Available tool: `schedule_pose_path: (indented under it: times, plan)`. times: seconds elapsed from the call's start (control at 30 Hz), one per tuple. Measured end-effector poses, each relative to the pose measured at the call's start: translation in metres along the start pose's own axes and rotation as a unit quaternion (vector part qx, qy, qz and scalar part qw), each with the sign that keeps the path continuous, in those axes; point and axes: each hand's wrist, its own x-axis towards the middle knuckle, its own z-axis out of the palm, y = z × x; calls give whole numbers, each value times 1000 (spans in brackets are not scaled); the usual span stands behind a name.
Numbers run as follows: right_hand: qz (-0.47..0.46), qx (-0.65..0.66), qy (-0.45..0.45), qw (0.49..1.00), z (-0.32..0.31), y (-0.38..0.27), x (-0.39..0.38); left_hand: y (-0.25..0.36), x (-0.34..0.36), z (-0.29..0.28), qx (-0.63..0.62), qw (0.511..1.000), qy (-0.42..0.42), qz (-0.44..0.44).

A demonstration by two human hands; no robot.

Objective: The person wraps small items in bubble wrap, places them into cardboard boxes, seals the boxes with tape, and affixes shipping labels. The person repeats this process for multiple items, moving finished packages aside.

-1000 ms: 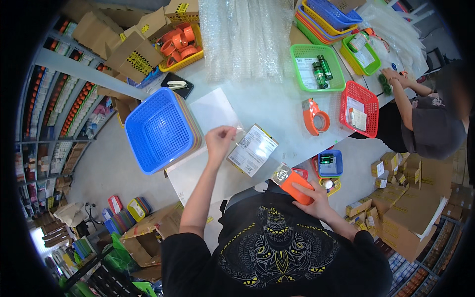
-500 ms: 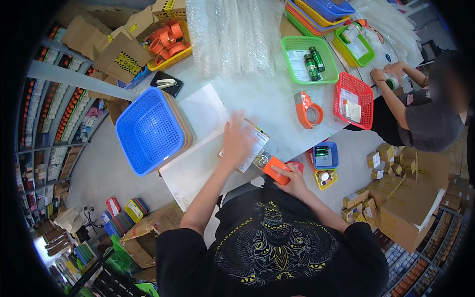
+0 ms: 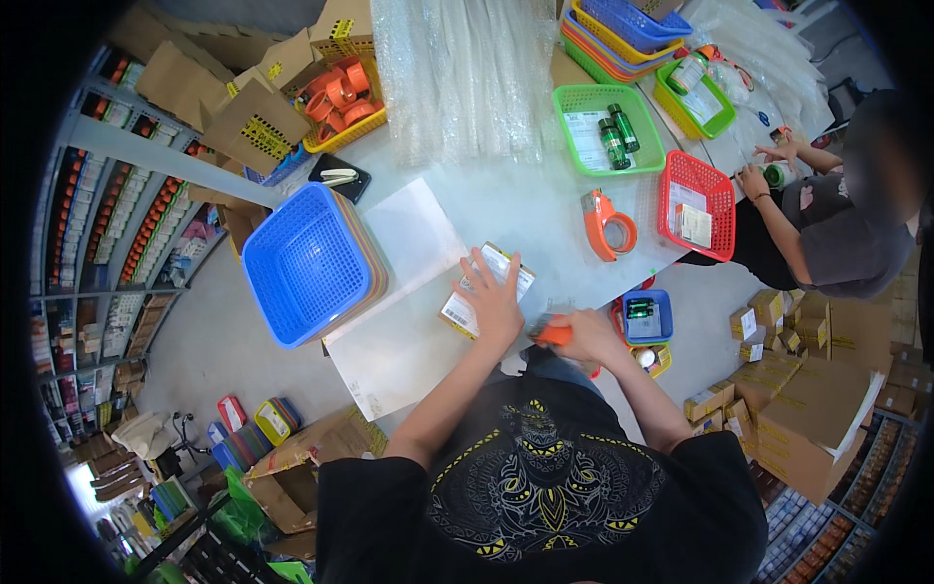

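A small cardboard box with a white printed label point(image 3: 457, 312) lies near the table's front edge. My left hand point(image 3: 494, 310) rests on it, fingers spread across the label. To the right of the box, my right hand point(image 3: 592, 339) is wrapped round the handle of an orange tape dispenser point(image 3: 556, 336); the dispenser's front end is blurred and partly hidden. A second orange tape dispenser point(image 3: 610, 226) lies farther back on the table. Sheets of white paper point(image 3: 413, 229) lie under and left of the box.
Stacked blue baskets point(image 3: 302, 258) stand at the left. A green basket point(image 3: 564, 146) with green bottles and a red basket point(image 3: 725, 185) with a small box stand at the back right. Bubble wrap point(image 3: 457, 78) covers the far side. A co-worker point(image 3: 846, 214) handles a bottle at right.
My left hand, blurred before, now lies spread on the box. My right hand has turned the tape dispenser and drawn it away from the box's edge. The whole view has shifted slightly.
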Motion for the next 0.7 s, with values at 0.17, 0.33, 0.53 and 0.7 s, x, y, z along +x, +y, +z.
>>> schedule_pose_path:
  times: [0.17, 0.33, 0.53, 0.7]
  plan:
    - [-40, -37, 256, 965, -3, 27, -67, 17, 30, 0, -145, 981, 129, 22]
    - [-195, 11, 398, 896, 4, 19, -86, -6, 3, -28, -709, 694, -112, -52]
    - [-280, 30, 370, 885, 14, 5, -81, -32, -35, -54, -762, 567, -307, -54]
    - [-298, 81, 349, 885, 18, -5, -71, -50, -35, -58, -819, 439, -320, -182]
